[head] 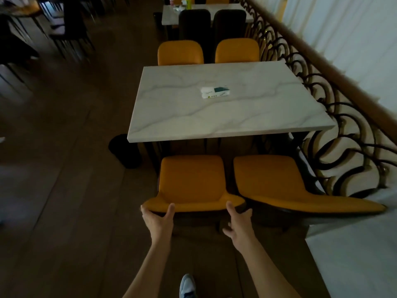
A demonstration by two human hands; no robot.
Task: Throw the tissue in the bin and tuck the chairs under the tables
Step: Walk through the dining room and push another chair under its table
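Two chairs (191, 179) stood side by side before the table (225, 117) (a tissue pack (215, 92) lay on it); a bin (125, 150) stood at its left.

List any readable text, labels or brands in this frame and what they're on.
None readable.
Tissue pack on the marble table: printed marks and a dark teal patch, too small and blurred to read.
Bottles on the far table: any labels too blurred to read.
Orange chair held by left hand and right hand: no markings visible.
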